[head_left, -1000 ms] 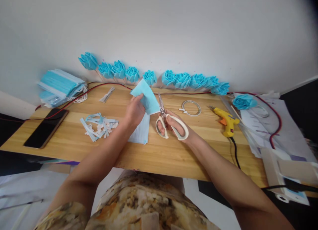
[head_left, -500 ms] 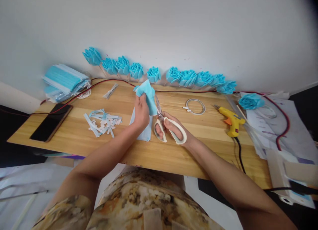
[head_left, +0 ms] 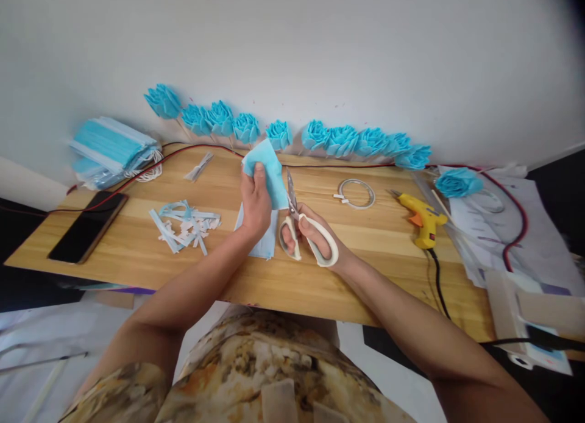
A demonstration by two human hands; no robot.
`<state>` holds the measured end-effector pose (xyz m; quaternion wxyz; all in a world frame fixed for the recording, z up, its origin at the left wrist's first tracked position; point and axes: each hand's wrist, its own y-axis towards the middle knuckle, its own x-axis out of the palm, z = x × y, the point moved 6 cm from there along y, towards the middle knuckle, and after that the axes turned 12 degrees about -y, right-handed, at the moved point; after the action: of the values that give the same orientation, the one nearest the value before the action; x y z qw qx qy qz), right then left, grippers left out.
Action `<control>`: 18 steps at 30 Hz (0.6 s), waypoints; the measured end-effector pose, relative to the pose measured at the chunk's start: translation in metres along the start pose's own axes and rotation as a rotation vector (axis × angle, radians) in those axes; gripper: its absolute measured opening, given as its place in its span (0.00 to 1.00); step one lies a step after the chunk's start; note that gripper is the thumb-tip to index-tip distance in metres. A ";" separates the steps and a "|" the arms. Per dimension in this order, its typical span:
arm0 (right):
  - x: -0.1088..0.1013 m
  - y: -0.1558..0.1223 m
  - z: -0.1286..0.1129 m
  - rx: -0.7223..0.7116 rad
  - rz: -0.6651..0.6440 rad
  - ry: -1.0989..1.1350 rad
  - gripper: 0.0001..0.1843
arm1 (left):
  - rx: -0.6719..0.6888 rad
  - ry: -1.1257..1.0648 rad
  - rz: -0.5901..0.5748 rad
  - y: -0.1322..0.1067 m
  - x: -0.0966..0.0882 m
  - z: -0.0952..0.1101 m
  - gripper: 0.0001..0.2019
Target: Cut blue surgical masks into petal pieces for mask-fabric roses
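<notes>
My left hand (head_left: 256, 200) pinches a piece of light blue mask fabric (head_left: 269, 170) between thumb and fingers, holding it up above the table. White-handled scissors (head_left: 320, 243) sit in my right hand (head_left: 307, 225), thumb and fingers through the loops. Their blades point away from me, parted a little, beside the fabric's lower right edge; whether they touch it I cannot tell. Under my left hand lies a flat pale blue mask piece (head_left: 264, 243), partly covered. Cut strips and scraps (head_left: 185, 225) lie in a loose heap to the left.
Several blue fabric roses (head_left: 342, 141) lean along the wall. A stack of face masks (head_left: 112, 145) and a phone (head_left: 86, 228) lie at left. Rightward are a coiled ring (head_left: 357, 194), a yellow glue gun (head_left: 423, 219), another rose (head_left: 458, 183) and papers (head_left: 534, 228). A red-black cable (head_left: 320, 166) crosses the back.
The fabric in my left hand is now spread flatter and turned more toward me, where it was more crumpled. The scissors stay close by its edge. The whole view has shifted slightly.
</notes>
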<state>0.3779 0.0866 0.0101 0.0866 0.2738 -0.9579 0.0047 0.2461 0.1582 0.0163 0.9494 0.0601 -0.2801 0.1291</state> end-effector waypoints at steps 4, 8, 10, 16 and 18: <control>-0.002 0.001 0.000 -0.012 0.004 0.019 0.30 | 0.073 -0.027 0.035 0.000 0.003 0.008 0.11; -0.002 0.002 0.001 -0.023 -0.015 0.029 0.29 | -0.023 -0.164 0.026 0.004 0.003 -0.001 0.15; -0.001 0.002 0.003 -0.020 -0.018 0.036 0.29 | -0.029 -0.177 0.036 0.005 0.001 -0.004 0.15; 0.000 0.002 0.002 -0.080 -0.011 0.053 0.28 | -0.028 -0.113 0.066 0.005 -0.001 -0.008 0.13; 0.000 0.002 0.002 -0.088 -0.018 0.048 0.27 | -0.020 -0.104 0.070 0.005 -0.001 -0.007 0.12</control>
<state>0.3761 0.0884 0.0087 0.1215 0.2781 -0.9523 -0.0318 0.2478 0.1638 0.0107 0.9290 0.0476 -0.3322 0.1561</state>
